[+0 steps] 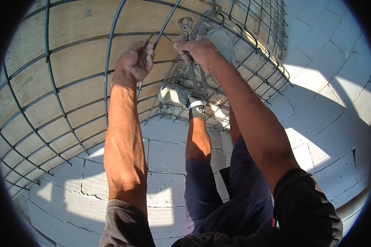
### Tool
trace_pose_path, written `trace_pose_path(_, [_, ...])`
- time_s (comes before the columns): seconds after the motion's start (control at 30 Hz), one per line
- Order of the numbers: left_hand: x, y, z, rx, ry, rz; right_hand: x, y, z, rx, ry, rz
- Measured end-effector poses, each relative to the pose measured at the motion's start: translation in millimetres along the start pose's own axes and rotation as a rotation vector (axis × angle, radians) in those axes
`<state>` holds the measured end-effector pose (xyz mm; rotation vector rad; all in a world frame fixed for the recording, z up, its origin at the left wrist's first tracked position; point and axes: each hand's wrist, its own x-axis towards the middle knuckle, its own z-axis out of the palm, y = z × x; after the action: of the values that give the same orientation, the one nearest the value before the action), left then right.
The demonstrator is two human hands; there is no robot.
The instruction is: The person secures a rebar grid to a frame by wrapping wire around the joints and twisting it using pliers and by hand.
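Note:
My left hand [137,61] is closed, its thumb and fingertips pinching one end of a thin tie wire [150,39]. That wire meets a steel rebar [160,32] near a crossing of the mesh, and its other side runs toward the fingers of my right hand [198,50]. Wrapped in my right hand is a pair of pincers [186,25], jaws pointing up and long handles hanging below the palm. The right fingertips also seem to touch the wire; exactly how they hold it is hidden.
A rebar mesh [57,88] stands before a wooden panel [82,51]. More bars form a cage [251,53] on the right. My shoe [175,94] rests among bars at the corner. Pale block masonry [167,154] lies below, with a block surface [317,53] at right.

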<state>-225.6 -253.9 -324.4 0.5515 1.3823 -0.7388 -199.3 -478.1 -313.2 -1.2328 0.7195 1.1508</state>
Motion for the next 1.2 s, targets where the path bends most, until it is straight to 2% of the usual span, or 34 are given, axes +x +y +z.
trace_pose_path(0.17, [-12,-25,31,0.003,0.100,-0.014,4,14,6,-0.018,0.086,0.063])
trace_pose_path(0.33, [0,-31,46,0.126,0.168,0.020,-12,26,36,0.284,0.188,0.055])
trace_pose_path(0.43, [-2,-37,37,0.100,0.049,0.033,-27,32,56,0.485,0.253,0.035])
trace_pose_path(0.57, [-3,-39,34,0.160,0.019,0.049,-39,41,69,0.700,0.228,-0.020])
trace_pose_path(0.7, [-1,-38,37,0.191,0.021,0.053,-43,41,77,0.759,0.212,0.031])
trace_pose_path(0.83, [8,-30,36,0.343,-0.005,0.003,-43,46,79,0.769,0.172,0.037])
trace_pose_path(1.0, [2,-42,64,0.423,0.200,0.145,-48,50,75,0.685,0.162,0.041])
trace_pose_path(1.1, [-1,-51,68,0.370,0.250,0.194,-61,41,57,0.646,0.207,0.117])
trace_pose_path(1.2, [7,-57,63,0.331,0.219,0.260,-62,54,33,0.497,0.433,0.139])
